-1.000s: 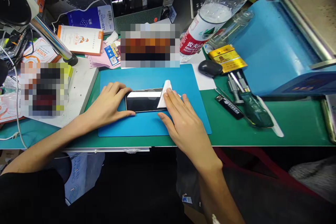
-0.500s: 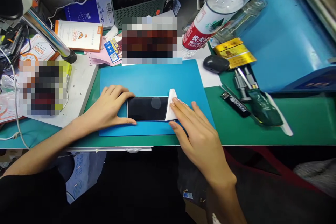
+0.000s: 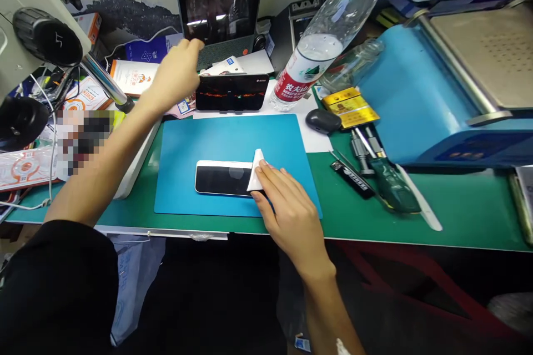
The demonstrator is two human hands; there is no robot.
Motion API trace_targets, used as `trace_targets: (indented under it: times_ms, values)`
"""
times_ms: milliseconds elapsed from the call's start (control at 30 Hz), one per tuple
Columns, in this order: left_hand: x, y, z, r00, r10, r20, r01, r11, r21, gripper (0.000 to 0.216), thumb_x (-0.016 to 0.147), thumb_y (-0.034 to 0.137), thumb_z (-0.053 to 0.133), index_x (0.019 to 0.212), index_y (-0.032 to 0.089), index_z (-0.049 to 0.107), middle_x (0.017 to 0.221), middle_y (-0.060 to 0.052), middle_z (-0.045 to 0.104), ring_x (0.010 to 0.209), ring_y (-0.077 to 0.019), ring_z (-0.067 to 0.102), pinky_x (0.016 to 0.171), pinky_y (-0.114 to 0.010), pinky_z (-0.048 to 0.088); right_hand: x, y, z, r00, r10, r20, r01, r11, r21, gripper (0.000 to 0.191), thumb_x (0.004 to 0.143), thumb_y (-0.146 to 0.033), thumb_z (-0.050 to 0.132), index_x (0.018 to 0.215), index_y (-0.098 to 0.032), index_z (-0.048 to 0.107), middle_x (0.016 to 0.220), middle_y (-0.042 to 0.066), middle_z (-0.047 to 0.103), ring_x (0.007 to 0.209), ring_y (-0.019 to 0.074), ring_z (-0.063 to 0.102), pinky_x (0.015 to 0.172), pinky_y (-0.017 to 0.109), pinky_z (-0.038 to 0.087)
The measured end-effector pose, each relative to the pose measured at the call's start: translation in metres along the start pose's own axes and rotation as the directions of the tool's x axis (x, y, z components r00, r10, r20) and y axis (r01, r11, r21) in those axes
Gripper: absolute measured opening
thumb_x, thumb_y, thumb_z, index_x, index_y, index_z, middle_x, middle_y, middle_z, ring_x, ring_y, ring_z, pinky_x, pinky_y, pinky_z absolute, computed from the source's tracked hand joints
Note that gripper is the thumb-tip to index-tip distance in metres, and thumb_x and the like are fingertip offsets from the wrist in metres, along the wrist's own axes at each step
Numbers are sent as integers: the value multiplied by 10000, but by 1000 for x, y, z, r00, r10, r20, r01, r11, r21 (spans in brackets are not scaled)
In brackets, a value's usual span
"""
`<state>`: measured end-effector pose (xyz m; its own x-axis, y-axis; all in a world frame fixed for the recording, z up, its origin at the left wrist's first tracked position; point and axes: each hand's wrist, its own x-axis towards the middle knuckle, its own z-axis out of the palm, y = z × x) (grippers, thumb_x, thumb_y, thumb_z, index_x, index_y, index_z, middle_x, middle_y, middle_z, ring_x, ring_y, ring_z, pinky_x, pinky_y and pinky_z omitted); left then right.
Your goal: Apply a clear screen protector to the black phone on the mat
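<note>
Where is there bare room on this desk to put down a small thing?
Bare: the blue mat between the flat phone and the upright screen; the green desktop right of the white strip, in front of the blue machine. Crowded: the far left, with boxes.

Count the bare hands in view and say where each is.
2. The left hand is by the left end of the upright phone, contact unclear. The right hand rests on a white wipe over the right end of the flat phone on the blue mat.
</note>
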<state>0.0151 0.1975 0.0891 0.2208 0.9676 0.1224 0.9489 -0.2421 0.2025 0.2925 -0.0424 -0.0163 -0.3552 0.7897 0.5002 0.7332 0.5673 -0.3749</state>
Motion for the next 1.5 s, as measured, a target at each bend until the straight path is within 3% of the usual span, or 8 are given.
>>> trace_targets:
  times_ms: [100, 333, 500, 633, 800, 900, 1033, 1500]
  values:
    - [37, -27, -1, 989, -82, 121, 78, 996, 35, 518, 789, 446, 713, 1235, 191, 780, 1190, -173, 754, 1127, -430, 691, 977, -591, 532, 1, 1, 0, 1000, -2, -8, 2, 1000, 0, 602, 1112, -281, 560, 1684, -203, 387, 1577, 151, 610, 1444, 315, 620, 1225, 562, 529]
    - [43, -32, 5, 927, -164, 337, 181, 983, -20, 491, 697, 532, 778, 1050, 192, 808, 939, -82, 764, 836, -267, 660, 719, -387, 513, 3, 0, 1, 999, -17, -39, 17, 1000, -1, 559, 1098, -260, 592, 1630, -145, 466, 1547, 172, 634, 1421, 312, 640, 1211, 552, 545]
    - [27, -43, -35, 956, -259, 138, 252, 965, 66, 733, 791, 785, 667, 1202, 182, 735, 1000, -21, 743, 994, -203, 570, 843, -386, 483, 2, 1, 1, 999, -16, -30, 16, 1000, 0, 612, 1095, -260, 598, 1669, -168, 407, 1569, 172, 614, 1440, 318, 623, 1208, 561, 544]
    - [-1, -47, -65, 953, -298, -42, 301, 941, 155, 973, 722, 872, 630, 1413, 186, 623, 1220, -107, 700, 1271, -369, 510, 1061, -605, 424, 1, 2, 2, 1000, -17, -22, 17, 1000, 0, 643, 1093, -271, 600, 1687, -169, 373, 1576, 173, 608, 1440, 326, 622, 1212, 568, 538]
    - [-27, -15, -54, 973, -55, -225, 103, 973, 205, 915, 869, 670, 544, 1683, 303, 346, 1671, -85, 403, 1584, -390, 251, 1265, -679, 232, 1, 1, 2, 1000, -10, -22, 9, 1000, -11, 646, 1101, -280, 580, 1698, -185, 353, 1584, 168, 601, 1443, 329, 619, 1220, 568, 527]
    - [-26, 11, -30, 968, 246, -48, -238, 963, 129, 711, 1007, 586, 424, 1649, 281, 394, 1650, -45, 483, 1514, -319, 392, 1253, -644, 311, 2, 0, 2, 1000, -7, -28, 7, 1000, -7, 632, 1104, -283, 575, 1692, -182, 368, 1576, 164, 609, 1442, 322, 621, 1220, 558, 529]
    - [-15, 35, 3, 889, 446, 104, -454, 887, 83, 946, 884, 557, 706, 1663, 146, 358, 1672, -190, 458, 1529, -410, 411, 1244, -606, 310, 3, 0, 2, 999, -10, -30, 10, 1000, -4, 591, 1099, -276, 583, 1656, -149, 433, 1564, 167, 620, 1428, 317, 633, 1215, 546, 535]
    - [-6, 37, 39, 841, 528, 121, -540, 805, 245, 1033, 819, 280, 680, 1725, 89, 223, 1538, -266, 509, 1337, -461, 523, 1135, -620, 433, 4, 1, 2, 1000, 14, -11, -14, 1000, 6, 568, 1115, -303, 553, 1656, -175, 438, 1578, 160, 607, 1445, 306, 619, 1226, 558, 529]
